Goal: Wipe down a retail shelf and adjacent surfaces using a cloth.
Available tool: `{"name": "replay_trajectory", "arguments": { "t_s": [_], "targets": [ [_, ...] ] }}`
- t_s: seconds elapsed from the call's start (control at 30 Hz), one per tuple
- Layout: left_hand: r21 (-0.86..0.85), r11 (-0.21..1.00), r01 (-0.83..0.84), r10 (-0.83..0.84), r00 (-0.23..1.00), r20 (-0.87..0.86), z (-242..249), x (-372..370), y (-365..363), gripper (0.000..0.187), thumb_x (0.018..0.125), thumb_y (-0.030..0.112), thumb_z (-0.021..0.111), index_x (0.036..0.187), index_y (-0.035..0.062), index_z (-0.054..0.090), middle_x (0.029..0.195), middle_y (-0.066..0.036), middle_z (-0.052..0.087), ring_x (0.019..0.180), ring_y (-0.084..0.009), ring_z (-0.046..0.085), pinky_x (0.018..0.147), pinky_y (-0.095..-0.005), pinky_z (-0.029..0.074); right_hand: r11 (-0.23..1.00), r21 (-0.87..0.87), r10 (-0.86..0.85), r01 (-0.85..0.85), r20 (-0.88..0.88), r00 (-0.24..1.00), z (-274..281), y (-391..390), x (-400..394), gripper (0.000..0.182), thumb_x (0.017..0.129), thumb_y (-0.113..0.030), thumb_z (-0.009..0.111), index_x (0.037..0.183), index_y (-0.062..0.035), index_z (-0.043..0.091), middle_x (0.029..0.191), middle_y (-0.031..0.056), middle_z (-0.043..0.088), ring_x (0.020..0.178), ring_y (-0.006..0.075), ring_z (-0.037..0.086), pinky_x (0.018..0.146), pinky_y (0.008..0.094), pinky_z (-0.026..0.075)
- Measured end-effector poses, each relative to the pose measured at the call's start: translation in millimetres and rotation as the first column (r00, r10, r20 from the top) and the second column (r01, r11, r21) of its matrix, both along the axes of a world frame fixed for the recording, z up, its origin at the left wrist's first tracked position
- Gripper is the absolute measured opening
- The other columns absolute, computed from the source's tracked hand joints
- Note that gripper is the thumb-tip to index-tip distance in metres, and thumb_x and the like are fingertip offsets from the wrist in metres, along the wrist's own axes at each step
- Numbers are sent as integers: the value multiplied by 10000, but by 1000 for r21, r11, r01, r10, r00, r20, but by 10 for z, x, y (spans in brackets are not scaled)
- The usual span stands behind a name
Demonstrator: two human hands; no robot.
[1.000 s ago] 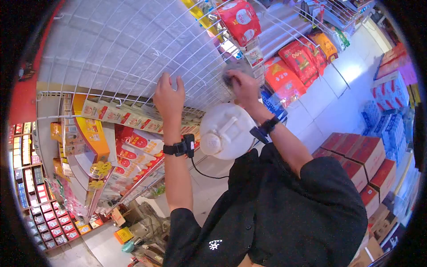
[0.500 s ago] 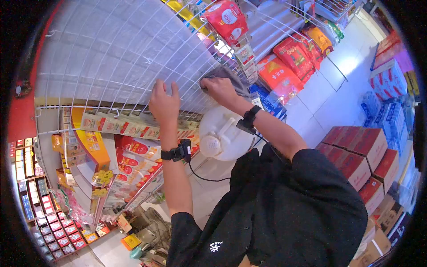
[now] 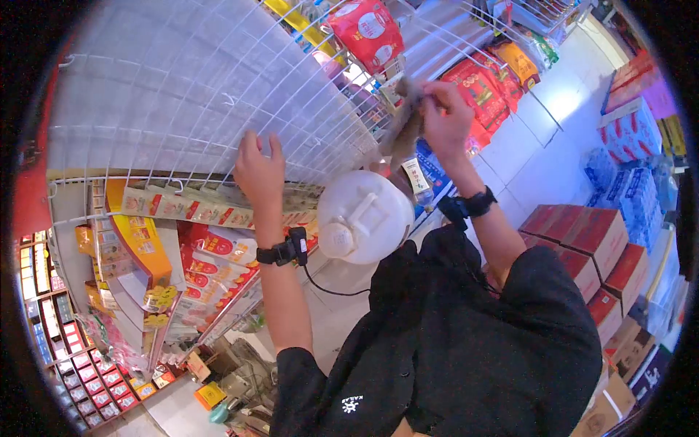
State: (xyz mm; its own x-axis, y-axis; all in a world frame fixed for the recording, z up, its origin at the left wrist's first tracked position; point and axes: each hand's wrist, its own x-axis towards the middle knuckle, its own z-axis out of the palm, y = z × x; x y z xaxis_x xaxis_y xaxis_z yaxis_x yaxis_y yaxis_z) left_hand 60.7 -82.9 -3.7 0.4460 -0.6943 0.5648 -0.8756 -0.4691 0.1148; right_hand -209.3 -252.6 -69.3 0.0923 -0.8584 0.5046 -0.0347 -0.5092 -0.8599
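My right hand (image 3: pixel 445 120) is closed on a grey cloth (image 3: pixel 403 138), which hangs blurred off the right end of the white wire rack (image 3: pixel 182 109). My left hand (image 3: pixel 260 173) is at the rack's near edge, fingers up and apart, with nothing in it. Between my forearms and below the rack stands a white plastic jug (image 3: pixel 371 211) with a round cap and a handle. Strips of small packets (image 3: pixel 211 207) line the rack's near edge, just under my left hand.
Red packages (image 3: pixel 480 95) lie beyond my right hand, and a red-and-white bag (image 3: pixel 366 33) hangs on the rack. Red cartons (image 3: pixel 579 229) are stacked at the right. Boxed goods fill a shelf (image 3: pixel 80 349) at the lower left.
My right hand has moved right and away from the rack's surface, taking the grey cloth with it. My left hand stays at nearly the same place by the rack's edge.
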Motion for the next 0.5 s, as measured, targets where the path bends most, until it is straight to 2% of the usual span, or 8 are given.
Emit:
{"name": "replay_trajectory", "arguments": {
  "t_s": [0.03, 0.07, 0.13, 0.2, 0.27, 0.33, 0.37, 0.5],
  "targets": [
    [-4, 1000, -8, 8, 1000, -15, -6, -4, -10, 288, 919, 311, 675, 896, 54, 545, 852, -126, 662, 796, -362, 677, 647, -495, 500, 998, 59, -19, 12, 116, 993, 116, -33, -38, 116, 921, 80, 615, 983, -14, 643, 1043, 75, 738, 919, 138, 693, 787, 281, 563],
    [-10, 1000, -15, 15, 999, -29, -4, -2, -14, 286, 916, 306, 678, 894, 56, 542, 844, -123, 653, 785, -364, 669, 645, -500, 495, 998, 58, -14, 7, 112, 994, 237, -45, -46, 116, 921, 80, 615, 983, -14, 643, 1043, 75, 738, 919, 138, 693, 787, 281, 563],
    [9, 1000, -18, 19, 999, -39, 27, -15, -1, 290, 915, 307, 677, 887, 55, 536, 831, -119, 637, 771, -366, 657, 643, -502, 491, 999, 7, 45, -48, 212, 976, 465, -31, -30, 112, 892, 40, 642, 994, 5, 671, 980, 81, 754, 852, 125, 697, 755, 290, 555],
    [26, 999, -20, 21, 999, -46, 38, -16, -18, 293, 915, 308, 675, 881, 55, 530, 818, -114, 622, 758, -368, 645, 642, -503, 486, 995, 43, 81, -91, 198, 977, 521, -62, -6, 93, 897, 52, 629, 971, 3, 659, 989, 78, 750, 846, 116, 680, 759, 282, 551],
    [-45, 999, 2, -4, 999, -49, 14, -21, -17, 304, 915, 308, 671, 860, 51, 518, 797, -114, 594, 745, -369, 625, 648, -507, 474, 986, 85, 124, -141, 183, 975, 557, -111, 18, 83, 903, 64, 616, 948, 1, 647, 998, 74, 745, 840, 107, 664, 763, 275, 546],
    [-19, 1000, -8, 6, 998, -64, 72, -40, -14, 303, 914, 304, 670, 853, 50, 515, 795, -118, 593, 745, -370, 625, 639, -502, 471, 977, 54, 177, -205, 328, 928, 668, -172, 62, 107, 898, 86, 608, 866, -15, 595, 1004, 68, 733, 830, 96, 638, 744, 264, 536],
    [9, 1000, -8, 9, 997, -80, 98, -49, -12, 303, 914, 300, 669, 846, 50, 512, 793, -122, 591, 745, -370, 625, 631, -497, 468, 952, 121, 211, -280, 400, 892, 710, -132, 45, 195, 893, 94, 607, 772, -36, 525, 1005, 92, 733, 839, 104, 642, 733, 254, 531],
    [-14, 1000, 3, -4, 994, -110, 58, -11, -14, 294, 911, 293, 671, 838, 55, 514, 786, -124, 588, 737, -369, 622, 614, -497, 461, 954, 86, 242, -288, 348, 906, 810, -37, 11, 280, 876, 113, 604, 720, -67, 459, 1013, 107, 732, 798, 104, 622, 702, 253, 524]
  ]
}}
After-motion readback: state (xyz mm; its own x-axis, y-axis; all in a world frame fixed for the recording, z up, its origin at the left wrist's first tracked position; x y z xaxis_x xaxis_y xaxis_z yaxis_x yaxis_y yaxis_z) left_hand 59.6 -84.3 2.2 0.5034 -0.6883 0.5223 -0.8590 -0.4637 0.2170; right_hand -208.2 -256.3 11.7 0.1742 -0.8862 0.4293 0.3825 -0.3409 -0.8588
